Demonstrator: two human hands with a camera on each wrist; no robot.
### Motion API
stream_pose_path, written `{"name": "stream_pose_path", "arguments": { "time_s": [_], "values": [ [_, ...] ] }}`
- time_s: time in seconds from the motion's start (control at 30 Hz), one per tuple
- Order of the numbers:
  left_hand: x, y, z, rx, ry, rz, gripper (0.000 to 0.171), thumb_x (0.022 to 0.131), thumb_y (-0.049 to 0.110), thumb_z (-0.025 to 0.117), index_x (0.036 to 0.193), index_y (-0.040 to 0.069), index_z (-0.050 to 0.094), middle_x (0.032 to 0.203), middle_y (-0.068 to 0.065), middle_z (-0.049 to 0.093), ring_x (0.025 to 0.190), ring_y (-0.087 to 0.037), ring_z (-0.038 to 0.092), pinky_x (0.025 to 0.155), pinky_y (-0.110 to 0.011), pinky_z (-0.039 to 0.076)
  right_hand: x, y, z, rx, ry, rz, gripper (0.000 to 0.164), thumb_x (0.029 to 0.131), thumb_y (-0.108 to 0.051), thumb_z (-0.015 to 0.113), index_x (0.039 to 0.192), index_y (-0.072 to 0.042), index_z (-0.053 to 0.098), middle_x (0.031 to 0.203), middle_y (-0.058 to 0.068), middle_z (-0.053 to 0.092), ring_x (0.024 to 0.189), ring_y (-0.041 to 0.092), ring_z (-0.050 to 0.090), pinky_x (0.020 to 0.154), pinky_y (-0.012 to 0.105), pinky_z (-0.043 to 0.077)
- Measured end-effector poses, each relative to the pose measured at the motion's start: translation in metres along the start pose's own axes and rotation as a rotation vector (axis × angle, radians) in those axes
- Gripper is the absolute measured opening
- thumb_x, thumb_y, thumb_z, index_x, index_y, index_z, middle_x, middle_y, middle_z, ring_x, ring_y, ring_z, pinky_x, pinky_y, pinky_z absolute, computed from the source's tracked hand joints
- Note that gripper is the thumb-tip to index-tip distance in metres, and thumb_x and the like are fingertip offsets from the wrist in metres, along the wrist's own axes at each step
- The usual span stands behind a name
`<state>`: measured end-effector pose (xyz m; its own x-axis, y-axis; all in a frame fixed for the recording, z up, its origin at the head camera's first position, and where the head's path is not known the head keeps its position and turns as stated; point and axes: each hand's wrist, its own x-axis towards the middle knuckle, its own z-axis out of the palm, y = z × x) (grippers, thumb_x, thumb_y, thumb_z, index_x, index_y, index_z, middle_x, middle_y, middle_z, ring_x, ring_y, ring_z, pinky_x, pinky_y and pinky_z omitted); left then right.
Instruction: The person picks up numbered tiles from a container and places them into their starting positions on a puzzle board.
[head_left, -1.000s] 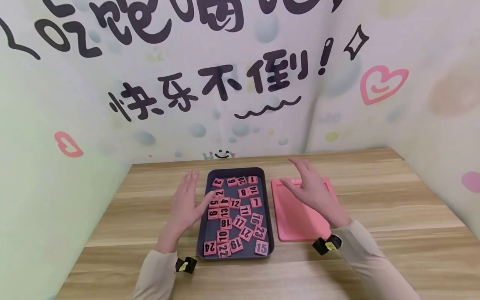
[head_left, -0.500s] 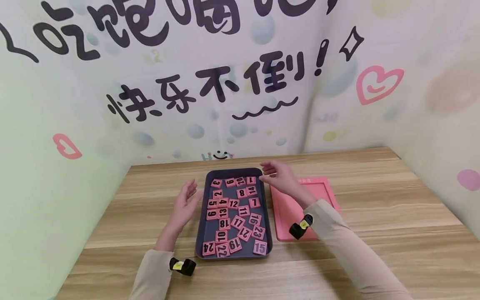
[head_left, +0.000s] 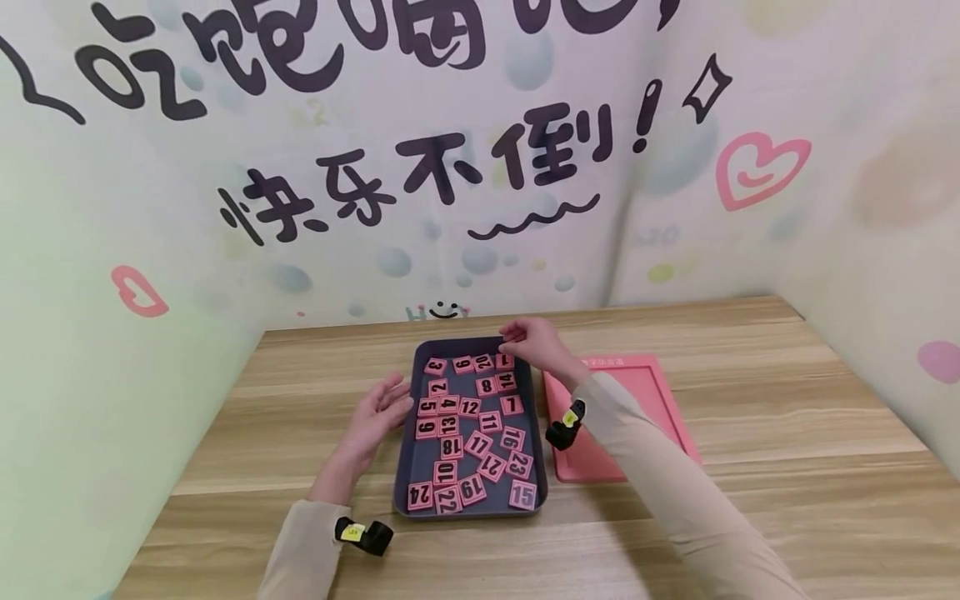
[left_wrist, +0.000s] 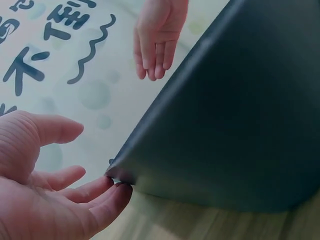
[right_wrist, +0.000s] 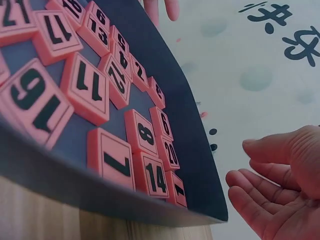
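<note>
A dark grey tray (head_left: 468, 510) lies on the table with several pink number tiles (head_left: 469, 407) spread inside it, face up at mixed angles. My left hand (head_left: 372, 414) is beside the tray's left side, fingers loosely bent. In the left wrist view its fingertips (left_wrist: 119, 192) are right at the tray's edge, and the thumb stands apart. My right hand (head_left: 542, 348) is over the far right corner, overlapping the tile marked 1 (head_left: 505, 362). The right wrist view shows its thumb and relaxed fingers apart, nothing between them.
Right of the tray lies a pink frame board (head_left: 600, 454) with a raised rim, partly covered by my right forearm. The wooden table (head_left: 795, 400) ends at a wall covering (head_left: 420, 258) with black lettering. Each wrist carries a small black camera.
My right hand has moved left from over the pink board to the tray's far right corner. My left hand's fingers have drawn in and dropped slightly toward the tray's side. The tiles have stayed put.
</note>
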<state>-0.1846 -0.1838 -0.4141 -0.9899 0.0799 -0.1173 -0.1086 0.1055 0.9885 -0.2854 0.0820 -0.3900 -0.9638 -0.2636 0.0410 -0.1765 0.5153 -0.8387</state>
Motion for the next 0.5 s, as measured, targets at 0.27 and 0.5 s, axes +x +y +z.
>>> {"name": "stream_pose_path", "arguments": {
  "time_s": [0.27, 0.5],
  "values": [
    [0.0, -0.006, -0.003, 0.036, 0.004, -0.015, 0.058, 0.088, -0.001, 0.055, 0.141, -0.004, 0.032, 0.142, -0.027, 0.037, 0.126, -0.039, 0.041, 0.101, -0.044, 0.037, 0.012, -0.003, 0.008, -0.059, -0.056, 0.059, 0.027, 0.083, -0.006, 0.068, 0.107, 0.004, 0.063, 0.095, 0.012, 0.063, 0.083, 0.021, 0.056, 0.072, 0.032, 0.05],
    [-0.001, -0.015, -0.003, 0.053, -0.01, -0.042, 0.059, 0.085, -0.008, 0.055, 0.14, -0.005, 0.034, 0.138, -0.028, 0.041, 0.125, -0.04, 0.042, 0.1, -0.045, 0.038, 0.014, -0.005, 0.014, -0.1, -0.08, 0.112, 0.028, 0.082, -0.003, 0.068, 0.108, 0.005, 0.063, 0.099, 0.014, 0.063, 0.084, 0.023, 0.058, 0.074, 0.034, 0.051]
  ]
}}
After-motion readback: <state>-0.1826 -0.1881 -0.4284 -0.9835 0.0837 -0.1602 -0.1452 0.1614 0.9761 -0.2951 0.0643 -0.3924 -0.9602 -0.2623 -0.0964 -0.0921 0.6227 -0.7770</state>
